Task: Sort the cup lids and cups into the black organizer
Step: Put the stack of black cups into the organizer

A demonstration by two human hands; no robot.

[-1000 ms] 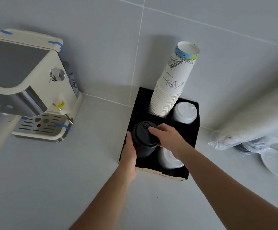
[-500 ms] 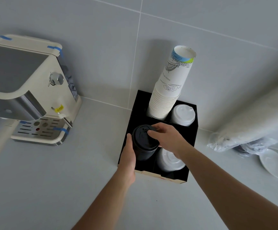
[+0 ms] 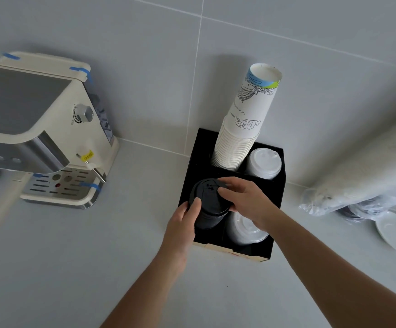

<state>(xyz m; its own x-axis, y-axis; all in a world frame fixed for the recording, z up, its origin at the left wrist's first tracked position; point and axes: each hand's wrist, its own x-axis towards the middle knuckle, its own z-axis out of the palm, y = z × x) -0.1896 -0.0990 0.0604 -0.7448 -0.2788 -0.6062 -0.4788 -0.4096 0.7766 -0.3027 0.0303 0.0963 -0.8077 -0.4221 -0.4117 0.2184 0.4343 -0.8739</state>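
Observation:
A black organizer [image 3: 278, 192] with compartments stands against the wall. Its front left compartment holds a stack of black lids [image 3: 207, 203]. My left hand [image 3: 184, 218] grips the left side of that stack, thumb on its upper edge. My right hand [image 3: 246, 197] holds the stack's top from the right, fingers curled over the rim. A tall stack of white paper cups [image 3: 244, 129] stands upside down in the back left compartment. White lids [image 3: 264, 163] fill the back right one, and clear lids [image 3: 244, 229] sit in the front right, partly hidden by my right wrist.
A cream espresso machine [image 3: 43, 129] stands on the grey counter at the left. At the right lies a plastic-wrapped sleeve [image 3: 362, 178] over dark items, with a white saucer [image 3: 395, 230] beside it. The tiled wall rises directly behind the organizer.
My left thumb has shifted up onto the black lid stack's edge. My right hand stays on the stack's top. The view has tilted slightly.

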